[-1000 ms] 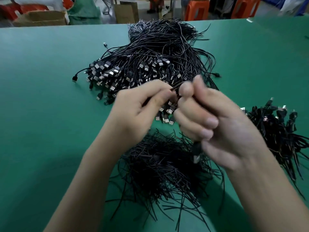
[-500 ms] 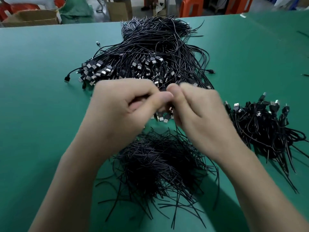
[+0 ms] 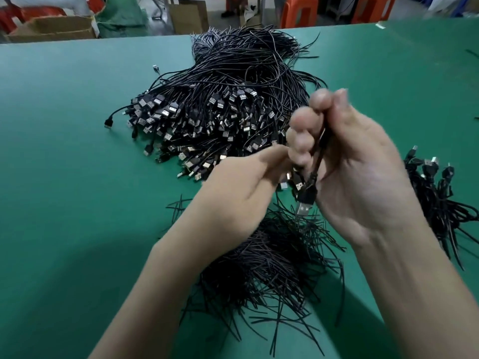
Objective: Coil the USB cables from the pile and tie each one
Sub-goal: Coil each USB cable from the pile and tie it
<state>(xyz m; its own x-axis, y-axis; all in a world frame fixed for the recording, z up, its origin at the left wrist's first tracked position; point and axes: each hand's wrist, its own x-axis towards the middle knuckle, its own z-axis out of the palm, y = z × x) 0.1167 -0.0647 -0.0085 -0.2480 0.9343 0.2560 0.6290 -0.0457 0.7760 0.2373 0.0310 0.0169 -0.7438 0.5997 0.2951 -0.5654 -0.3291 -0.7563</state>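
A big pile of loose black USB cables (image 3: 233, 104) lies on the green table (image 3: 64, 164), plugs fanned toward me. My right hand (image 3: 357, 172) is raised palm-up, fingers curled round a coiled black cable (image 3: 320, 154) whose USB plug (image 3: 304, 207) hangs down. My left hand (image 3: 241, 185) sits just left of it, fingertips at the coil's lower end; what they pinch is hidden. Beneath my hands lies a heap of short black twist ties (image 3: 272, 268).
A smaller heap of coiled, tied cables (image 3: 435, 198) lies at the right. One stray plug (image 3: 155, 67) lies left of the pile. Beyond the table's far edge stand cardboard boxes (image 3: 54, 28) and orange stools (image 3: 299, 11).
My right hand has turned palm-up and lifted, showing the coil and its hanging plug. My left hand has dropped lower, to the coil's bottom end. The view shifted slightly.
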